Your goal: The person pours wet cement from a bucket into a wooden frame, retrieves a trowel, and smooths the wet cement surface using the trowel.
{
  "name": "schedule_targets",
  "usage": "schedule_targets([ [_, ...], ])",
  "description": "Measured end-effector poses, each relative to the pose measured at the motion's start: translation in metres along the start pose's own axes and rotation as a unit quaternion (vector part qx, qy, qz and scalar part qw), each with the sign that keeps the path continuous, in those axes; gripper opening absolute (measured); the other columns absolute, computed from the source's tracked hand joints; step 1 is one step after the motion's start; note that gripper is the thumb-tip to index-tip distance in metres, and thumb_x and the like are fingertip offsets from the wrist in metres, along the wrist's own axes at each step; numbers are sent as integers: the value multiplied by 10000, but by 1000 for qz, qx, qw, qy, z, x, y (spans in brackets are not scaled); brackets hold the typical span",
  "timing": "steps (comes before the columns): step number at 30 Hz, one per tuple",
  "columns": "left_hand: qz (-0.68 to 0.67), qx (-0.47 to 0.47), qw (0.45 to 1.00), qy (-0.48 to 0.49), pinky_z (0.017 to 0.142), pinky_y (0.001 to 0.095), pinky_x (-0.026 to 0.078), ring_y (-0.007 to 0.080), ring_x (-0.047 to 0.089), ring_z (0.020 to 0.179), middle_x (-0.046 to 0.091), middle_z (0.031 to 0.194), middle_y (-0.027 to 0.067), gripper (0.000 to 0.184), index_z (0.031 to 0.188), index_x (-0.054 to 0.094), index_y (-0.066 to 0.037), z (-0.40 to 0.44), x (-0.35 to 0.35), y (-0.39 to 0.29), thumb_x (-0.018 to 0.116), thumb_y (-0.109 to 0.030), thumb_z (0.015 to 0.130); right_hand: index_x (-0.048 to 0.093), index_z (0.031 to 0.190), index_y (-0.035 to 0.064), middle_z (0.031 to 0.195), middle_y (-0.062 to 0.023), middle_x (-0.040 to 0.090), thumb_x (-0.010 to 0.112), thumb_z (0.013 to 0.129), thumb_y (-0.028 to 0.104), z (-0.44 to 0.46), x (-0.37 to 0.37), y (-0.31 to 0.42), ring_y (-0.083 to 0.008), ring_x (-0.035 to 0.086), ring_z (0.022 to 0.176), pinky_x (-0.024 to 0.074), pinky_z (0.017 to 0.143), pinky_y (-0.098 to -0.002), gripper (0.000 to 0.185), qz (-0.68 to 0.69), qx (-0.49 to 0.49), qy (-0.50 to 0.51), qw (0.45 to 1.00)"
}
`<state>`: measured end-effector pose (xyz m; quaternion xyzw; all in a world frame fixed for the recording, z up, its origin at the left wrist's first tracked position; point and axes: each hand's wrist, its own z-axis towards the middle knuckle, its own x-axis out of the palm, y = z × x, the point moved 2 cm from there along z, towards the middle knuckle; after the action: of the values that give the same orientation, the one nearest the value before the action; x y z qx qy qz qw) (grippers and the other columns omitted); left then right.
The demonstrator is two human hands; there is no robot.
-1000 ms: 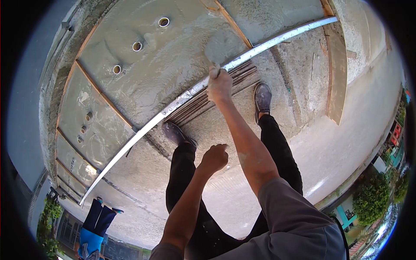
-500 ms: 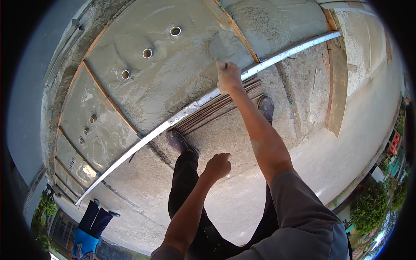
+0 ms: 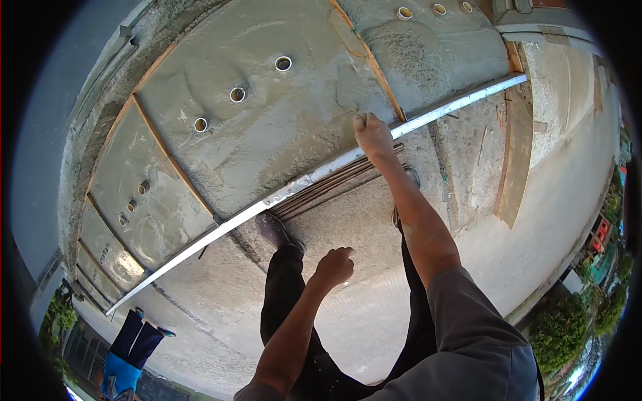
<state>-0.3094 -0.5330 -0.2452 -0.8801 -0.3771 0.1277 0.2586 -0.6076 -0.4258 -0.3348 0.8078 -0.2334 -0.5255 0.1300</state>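
Observation:
My right hand is closed round the handle of a trowel, just above the metal form edge. The trowel's blade lies flat on the wet concrete and is so coated that it blends in. My left hand hangs in a loose fist over the rough ground, with nothing visible in it. White pipe ends stick up from the concrete to the left of the trowel. A wooden strip divides the slab to its right.
Rusty rebar rods lie along the form edge beside my shoes. A wooden board lies at the right. Another person in blue stands at the lower left. More wooden strips cross the slab.
The view has tilted farther up the slab, bringing more pipe ends in at the top right. My right hand has shifted slightly right and nearer with the trowel. The left hand hardly moves.

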Motion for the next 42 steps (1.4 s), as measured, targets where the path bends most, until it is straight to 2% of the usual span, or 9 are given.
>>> schedule_targets([
  [6,-20,-13,1000,4,987,458,493,401,636,1126,669,1174,274,398,1239,658,-18,3,-14,-10,478,-101,893,650,978,-40,848,-310,671,523,974,457,-20,-24,11,-486,660,854,538,762,-530,513,81,-59,-6,995],
  [13,-45,-39,998,9,951,461,513,409,653,1084,671,1148,288,398,1247,658,-32,10,-22,-9,483,-104,897,658,981,-58,928,-330,665,474,974,442,150,13,110,-503,645,920,514,834,-546,533,127,-98,19,987],
  [18,-58,-29,998,-4,950,475,520,417,655,1079,680,1136,275,396,1236,659,-27,16,-34,-10,505,-106,880,665,976,-51,990,-323,671,492,959,403,181,32,137,-484,649,982,513,868,-550,486,140,49,68,987],
  [23,-56,-21,998,-25,950,485,523,422,652,1087,682,1139,268,378,1210,668,-20,16,-40,-4,519,-107,873,671,1004,-33,1032,-307,680,504,955,386,147,8,145,-457,663,1012,525,885,-540,454,65,-112,-89,988],
  [26,-64,-1,997,-39,946,491,523,425,651,1085,683,1137,265,368,1194,671,-13,12,-49,-7,522,-101,870,677,1026,-7,1042,-286,691,495,948,391,188,22,158,-447,665,1023,526,893,-535,444,-23,-55,-72,996],
  [35,-65,9,996,-62,971,478,502,423,639,1105,677,1151,270,375,1218,652,16,-3,-77,-5,498,-64,886,676,1098,20,1095,-263,694,468,937,408,121,73,286,-432,666,1044,519,933,-525,469,-79,-240,82,964],
  [38,-89,14,991,-96,975,482,499,421,633,1118,674,1161,271,377,1216,656,14,-8,-85,3,509,-62,877,672,1101,0,1087,-264,693,438,956,401,133,117,309,-427,669,1031,510,939,-533,486,-38,-201,54,977],
  [40,-96,21,987,-130,942,502,511,421,629,1091,683,1123,246,330,1160,663,6,-12,-85,11,524,-79,873,671,1075,-31,1060,-268,695,416,970,389,181,147,284,-426,673,990,506,935,-533,502,1,-214,-34,976],
  [42,-99,34,982,-158,919,516,517,420,629,1067,687,1094,230,303,1127,666,3,-13,-85,16,534,-87,869,669,979,4,849,-211,669,488,977,383,240,153,240,-357,671,764,533,720,-486,420,29,-194,-88,977],
])
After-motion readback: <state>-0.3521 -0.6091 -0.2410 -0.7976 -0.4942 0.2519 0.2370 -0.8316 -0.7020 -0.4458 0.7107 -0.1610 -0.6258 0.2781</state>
